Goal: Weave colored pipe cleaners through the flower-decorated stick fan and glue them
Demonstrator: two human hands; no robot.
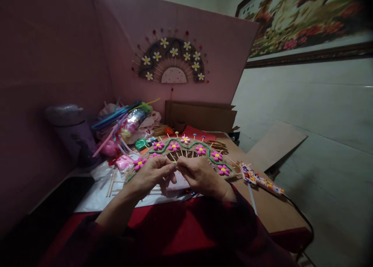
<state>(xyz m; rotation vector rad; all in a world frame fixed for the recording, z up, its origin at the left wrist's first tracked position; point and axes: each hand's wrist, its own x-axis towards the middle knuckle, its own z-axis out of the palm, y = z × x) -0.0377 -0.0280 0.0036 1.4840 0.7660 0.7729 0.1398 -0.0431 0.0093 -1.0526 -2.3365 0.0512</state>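
In front of me, my left hand (154, 171) and my right hand (201, 175) meet fingertip to fingertip, both pinched closed. A tiny yellow-green bit (175, 163) shows between them; it is too small to name surely. Beneath and beyond the hands lies a half-round fan (194, 145) of twine and thin sticks. Pink flowers with yellow centres (201, 150) and a wavy green cord (209, 153) decorate it. Small coloured balls (203, 137) tip some sticks along its far edge. The fan's pale base (178, 182) is partly covered by my fingers.
A finished-looking fan with white flowers (174, 52) hangs on the pink board (221, 45). Left are a purple flask (77, 138), bagged craft bits (132, 123) and green clay (141, 144). A flower-patterned glue gun (260, 181) lies right, its cord trailing off the table. Cardboard (201, 115) stands behind.
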